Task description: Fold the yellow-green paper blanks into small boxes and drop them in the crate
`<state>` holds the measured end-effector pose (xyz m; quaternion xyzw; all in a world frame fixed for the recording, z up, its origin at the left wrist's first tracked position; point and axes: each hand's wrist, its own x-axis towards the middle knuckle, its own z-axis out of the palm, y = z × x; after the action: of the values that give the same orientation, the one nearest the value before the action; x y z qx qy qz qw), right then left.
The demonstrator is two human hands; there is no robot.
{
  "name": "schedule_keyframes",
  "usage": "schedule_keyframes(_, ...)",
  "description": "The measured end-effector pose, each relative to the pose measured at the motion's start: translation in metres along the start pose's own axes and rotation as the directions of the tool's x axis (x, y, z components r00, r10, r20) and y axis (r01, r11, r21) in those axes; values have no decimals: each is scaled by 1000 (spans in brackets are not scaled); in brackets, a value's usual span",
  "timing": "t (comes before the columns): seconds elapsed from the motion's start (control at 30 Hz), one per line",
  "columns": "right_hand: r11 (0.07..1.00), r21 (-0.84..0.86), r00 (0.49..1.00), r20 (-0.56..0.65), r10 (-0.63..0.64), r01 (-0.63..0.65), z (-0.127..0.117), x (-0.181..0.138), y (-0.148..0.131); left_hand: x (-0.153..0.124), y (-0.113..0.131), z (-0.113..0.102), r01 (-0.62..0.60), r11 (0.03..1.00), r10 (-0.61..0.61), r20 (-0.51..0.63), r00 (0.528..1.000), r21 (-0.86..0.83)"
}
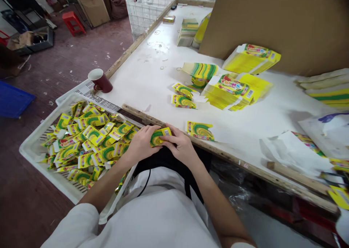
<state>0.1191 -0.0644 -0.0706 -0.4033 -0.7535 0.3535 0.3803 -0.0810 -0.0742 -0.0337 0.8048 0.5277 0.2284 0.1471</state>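
Between my two hands, just over the table's front edge, is a small yellow and green carton (160, 137). My left hand (143, 143) wraps round its left end, and my right hand (178, 144) grips the right end with thumb and fingers. To the left, a white plastic crate (32, 146) holds many similar small cartons (94, 135). A single flattened carton (200, 130) lies on the table right of my hands. Two more flat cartons (184, 95) lie farther back, beside a stack of flat yellow cartons (234, 90).
A maroon mug (100, 81) stands at the table's left edge. More carton stacks (252, 57) lean near a large brown cardboard sheet (272, 26). White paper (294, 153) and a wooden strip (297, 177) lie at right. A red stool (73, 22) and white crates (149, 10) stand beyond.
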Motion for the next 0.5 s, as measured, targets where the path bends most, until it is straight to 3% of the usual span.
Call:
schedule_keyframes(0.17, 932, 348, 994, -6, 110, -101, 13, -4, 0, -4, -1, 1, -57, 998, 57, -17, 998, -17)
schedule_keyframes(0.23, 907, 399, 987, -29, 158, -133, 17, -4, -3, -4, 0, 3, -55, 998, 55, -7, 998, -17)
schedule_keyframes(0.4, 972, 220, 996, 29, 82, -86, 13, 12, 1, -14, -23, -12, 28, 999, -29, 33, 999, 43)
schedule_keyframes(0.5, 992, 39, 990, -79, 121, -118, -10, 39, 29, -37, -62, -45, 238, 942, -213, -129, 969, 235)
